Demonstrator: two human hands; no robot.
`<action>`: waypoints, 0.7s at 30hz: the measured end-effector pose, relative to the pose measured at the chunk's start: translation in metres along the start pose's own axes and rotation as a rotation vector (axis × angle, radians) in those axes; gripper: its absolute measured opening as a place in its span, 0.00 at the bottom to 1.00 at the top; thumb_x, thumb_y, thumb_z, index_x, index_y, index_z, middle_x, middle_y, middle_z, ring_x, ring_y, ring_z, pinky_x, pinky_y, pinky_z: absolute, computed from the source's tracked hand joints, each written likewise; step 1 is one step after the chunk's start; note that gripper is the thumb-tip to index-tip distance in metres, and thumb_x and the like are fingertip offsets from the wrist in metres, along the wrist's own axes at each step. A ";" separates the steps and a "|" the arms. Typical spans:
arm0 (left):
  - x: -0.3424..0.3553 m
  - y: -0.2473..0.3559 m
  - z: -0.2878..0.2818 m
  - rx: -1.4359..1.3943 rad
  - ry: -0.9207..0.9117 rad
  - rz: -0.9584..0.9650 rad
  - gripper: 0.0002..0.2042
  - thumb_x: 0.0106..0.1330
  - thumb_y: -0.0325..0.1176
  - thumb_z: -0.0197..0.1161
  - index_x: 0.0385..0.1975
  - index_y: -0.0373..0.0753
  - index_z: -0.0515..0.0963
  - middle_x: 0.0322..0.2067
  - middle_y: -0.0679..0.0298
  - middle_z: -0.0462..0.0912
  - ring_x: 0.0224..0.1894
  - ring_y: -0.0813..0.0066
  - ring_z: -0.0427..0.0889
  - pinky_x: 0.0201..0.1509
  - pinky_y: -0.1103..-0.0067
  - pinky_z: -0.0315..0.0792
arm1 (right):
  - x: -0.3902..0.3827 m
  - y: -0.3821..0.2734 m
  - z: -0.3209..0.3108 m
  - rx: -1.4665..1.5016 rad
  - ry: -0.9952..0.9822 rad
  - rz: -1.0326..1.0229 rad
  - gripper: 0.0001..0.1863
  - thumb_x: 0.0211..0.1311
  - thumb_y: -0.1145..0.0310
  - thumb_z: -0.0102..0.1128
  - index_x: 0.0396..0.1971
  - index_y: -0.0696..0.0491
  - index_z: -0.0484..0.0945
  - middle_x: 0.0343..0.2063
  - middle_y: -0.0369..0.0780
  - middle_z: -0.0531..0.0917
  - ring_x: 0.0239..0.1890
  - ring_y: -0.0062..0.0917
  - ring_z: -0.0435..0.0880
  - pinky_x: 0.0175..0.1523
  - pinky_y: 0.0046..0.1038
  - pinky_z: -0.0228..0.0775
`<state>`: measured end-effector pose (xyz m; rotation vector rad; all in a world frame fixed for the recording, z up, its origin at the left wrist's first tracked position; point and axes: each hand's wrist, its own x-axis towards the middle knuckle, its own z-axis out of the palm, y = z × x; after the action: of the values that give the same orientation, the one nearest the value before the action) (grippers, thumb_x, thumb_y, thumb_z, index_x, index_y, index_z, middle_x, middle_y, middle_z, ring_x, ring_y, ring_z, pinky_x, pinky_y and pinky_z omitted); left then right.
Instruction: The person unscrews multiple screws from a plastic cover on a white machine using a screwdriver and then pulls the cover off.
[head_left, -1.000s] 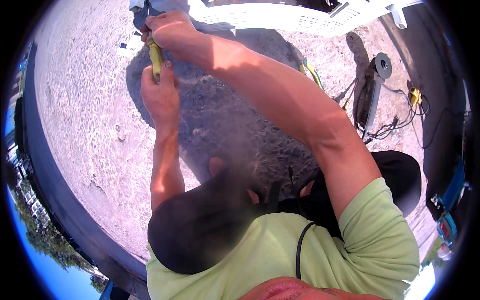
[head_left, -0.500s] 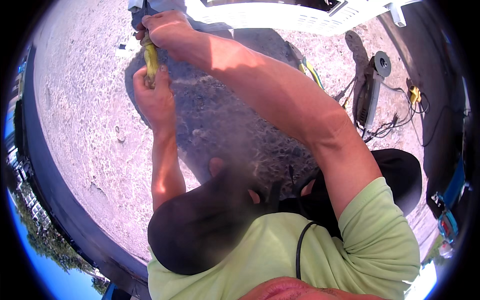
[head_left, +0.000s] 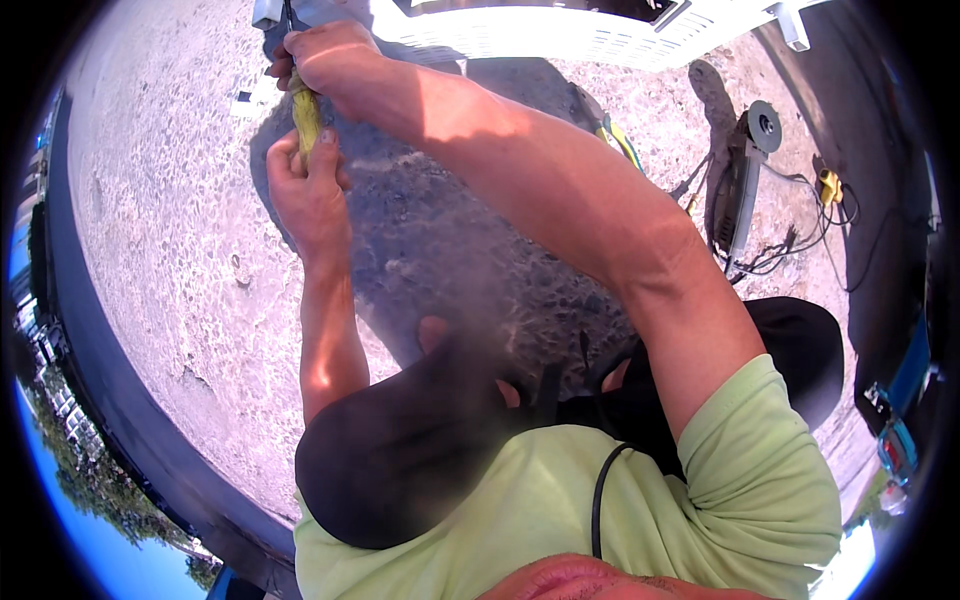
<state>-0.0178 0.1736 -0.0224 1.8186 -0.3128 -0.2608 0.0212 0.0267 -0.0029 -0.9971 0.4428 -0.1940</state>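
A screwdriver (head_left: 306, 112) with a translucent yellow handle points up and away at the top left. My left hand (head_left: 312, 205) is closed around the handle's near end, thumb along its side. Farther up, my right hand (head_left: 338, 68) pinches the tool where the handle meets the dark shaft, its arm stretched across from the right. The shaft's tip meets a white metal part (head_left: 268, 12) at the top edge; its exact contact is too small to tell. That part lies beside a white slotted panel or frame (head_left: 560, 42).
Pliers with yellow-green grips (head_left: 622, 140) lie on the rough concrete ground (head_left: 170, 250), right of my forearm. Beyond them are an angle grinder (head_left: 742, 190) with a grey disc and a yellow connector (head_left: 829, 188) on dark cables. A small white piece (head_left: 243, 98) sits left of my hands.
My left fingers have shifted and turned slightly on the yellow handle, whose near end has swung a little to the right. My right hand has barely moved.
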 end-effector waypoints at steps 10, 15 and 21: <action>-0.001 0.004 -0.005 -0.638 -0.301 -0.334 0.19 0.75 0.44 0.55 0.54 0.34 0.70 0.27 0.65 0.76 0.25 0.78 0.71 0.31 0.77 0.68 | 0.033 0.026 -0.005 -0.117 -0.027 -0.058 0.16 0.76 0.63 0.45 0.44 0.57 0.81 0.36 0.39 0.88 0.36 0.26 0.86 0.47 0.30 0.78; 0.003 -0.005 -0.005 0.017 0.032 0.072 0.15 0.68 0.32 0.65 0.50 0.34 0.70 0.29 0.64 0.75 0.25 0.81 0.71 0.27 0.82 0.66 | 0.000 -0.002 0.007 0.089 0.011 0.050 0.17 0.75 0.64 0.45 0.45 0.58 0.81 0.35 0.40 0.88 0.36 0.25 0.86 0.46 0.28 0.78; 0.006 0.009 -0.007 -0.968 -0.399 -0.397 0.20 0.75 0.44 0.55 0.54 0.33 0.70 0.29 0.63 0.74 0.24 0.80 0.68 0.30 0.77 0.66 | 0.012 0.002 0.003 0.096 0.029 0.044 0.16 0.75 0.63 0.48 0.44 0.59 0.81 0.33 0.41 0.87 0.36 0.26 0.85 0.45 0.28 0.78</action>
<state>-0.0104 0.1760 -0.0119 0.8399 -0.0598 -0.8900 0.0330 0.0255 -0.0061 -0.8904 0.4773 -0.1884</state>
